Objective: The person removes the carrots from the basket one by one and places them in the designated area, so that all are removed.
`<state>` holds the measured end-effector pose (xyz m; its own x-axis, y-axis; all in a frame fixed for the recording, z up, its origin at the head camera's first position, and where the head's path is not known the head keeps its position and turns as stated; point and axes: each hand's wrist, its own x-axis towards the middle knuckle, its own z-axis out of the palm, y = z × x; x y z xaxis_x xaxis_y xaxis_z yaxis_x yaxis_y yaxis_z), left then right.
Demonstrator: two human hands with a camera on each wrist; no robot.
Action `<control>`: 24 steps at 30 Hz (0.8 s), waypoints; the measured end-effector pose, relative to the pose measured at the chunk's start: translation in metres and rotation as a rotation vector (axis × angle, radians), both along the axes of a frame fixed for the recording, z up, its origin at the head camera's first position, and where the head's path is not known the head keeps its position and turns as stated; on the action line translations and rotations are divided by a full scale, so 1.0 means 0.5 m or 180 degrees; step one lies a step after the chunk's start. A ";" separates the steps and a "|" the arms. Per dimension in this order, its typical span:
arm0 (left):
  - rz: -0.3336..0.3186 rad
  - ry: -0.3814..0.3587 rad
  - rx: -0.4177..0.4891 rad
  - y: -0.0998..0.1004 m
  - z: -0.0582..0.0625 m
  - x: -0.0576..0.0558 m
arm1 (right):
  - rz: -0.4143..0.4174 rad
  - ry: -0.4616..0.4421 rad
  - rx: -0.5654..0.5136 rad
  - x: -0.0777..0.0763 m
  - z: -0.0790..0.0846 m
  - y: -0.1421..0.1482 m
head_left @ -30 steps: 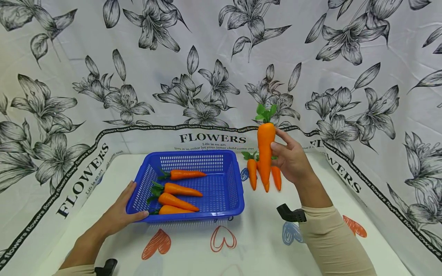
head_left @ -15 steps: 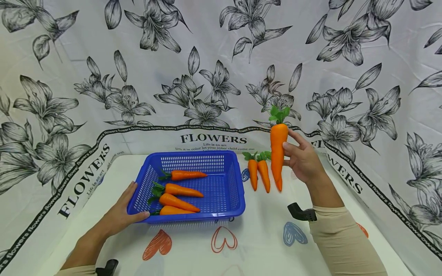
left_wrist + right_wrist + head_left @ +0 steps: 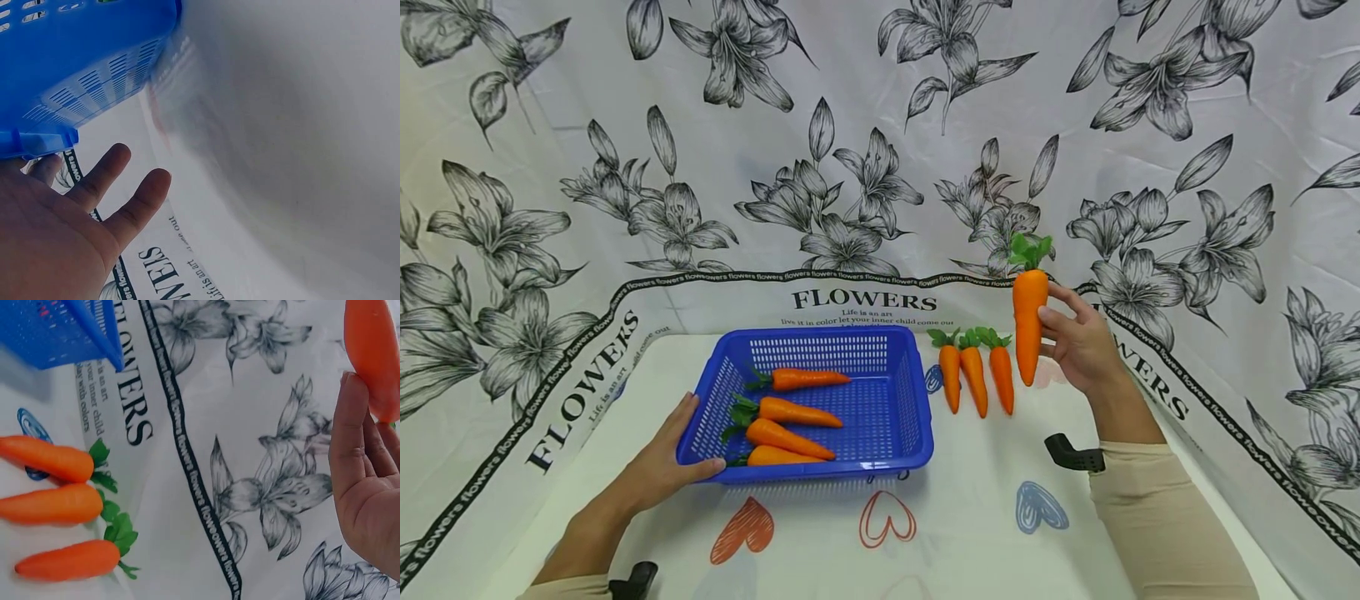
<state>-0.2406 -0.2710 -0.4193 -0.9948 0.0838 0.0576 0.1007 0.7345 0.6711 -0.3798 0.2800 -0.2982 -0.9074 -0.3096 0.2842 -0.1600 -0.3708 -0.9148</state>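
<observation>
White backdrop cloth (image 3: 700, 100), printed with black lilies and the word "FLOWERS", rises behind the far edge of the counter (image 3: 970, 517) and along both its sides. The counter is white.

Blue slotted plastic basket (image 3: 820, 472): stands near the counter's far edge, left of centre, long sides running left to right.

Left hand (image 3: 662, 458): at the basket's near left corner, thumb laid on the near rim, fingers extended along the left wall; this grip is spread, not wrapped round anything. Right hand (image 3: 1078, 342): toward the counter's far right corner, grip pinching one carrot (image 3: 1030, 321) between thumb and fingers. That carrot is held nearly upright, leaves up, tip down.

Three loose carrots (image 3: 973, 371): in a row between the basket's right wall and the right hand, leaves toward the far edge, tips toward the near edge.

Four basket carrots (image 3: 790, 412): lie mostly in the left half, leaves toward the left wall; one near the far wall, the frontmost partly hidden by the near rim.

Printed hearts on the counter: one solid red (image 3: 742, 531), one red outline, both before the basket; one blue (image 3: 1041, 507), farther right.
</observation>
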 end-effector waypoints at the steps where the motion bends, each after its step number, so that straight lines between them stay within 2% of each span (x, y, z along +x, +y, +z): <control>1: 0.0008 -0.0001 -0.0009 0.000 0.000 0.000 | -0.0015 -0.0026 0.0001 -0.003 -0.003 0.004; 8: 0.0033 -0.0020 -0.0025 0.000 -0.001 -0.001 | -0.0275 -0.0169 0.0166 -0.021 -0.031 0.033; 19: 0.0052 -0.0025 -0.0048 0.000 -0.002 -0.001 | -0.0456 -0.0276 0.0380 -0.049 -0.067 0.067; 24: 0.0039 -0.0015 -0.0034 0.000 0.000 -0.002 | -0.0611 -0.0487 0.0546 -0.063 -0.086 0.079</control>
